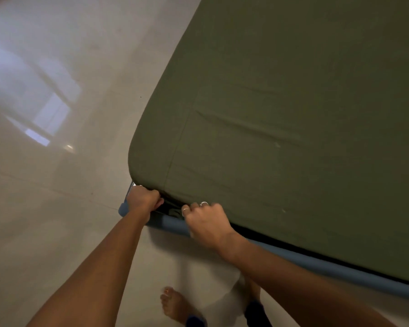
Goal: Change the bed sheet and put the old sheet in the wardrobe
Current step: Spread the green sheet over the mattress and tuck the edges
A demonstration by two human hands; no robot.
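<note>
An olive-green sheet (pixel 293 114) covers the mattress, stretched flat with a few creases near the corner. At the near corner of the bed, my left hand (pixel 143 200) grips the sheet's edge with curled fingers. My right hand (pixel 207 220), wearing rings, curls its fingers around the sheet's hem just to the right of the corner. Between the two hands a dark gap shows under the mattress. The blue bed frame (pixel 316 265) runs below the mattress edge.
A glossy pale tiled floor (pixel 57 161) spreads to the left and in front of the bed, reflecting a window. My bare foot (pixel 175 303) stands on the floor close to the bed frame.
</note>
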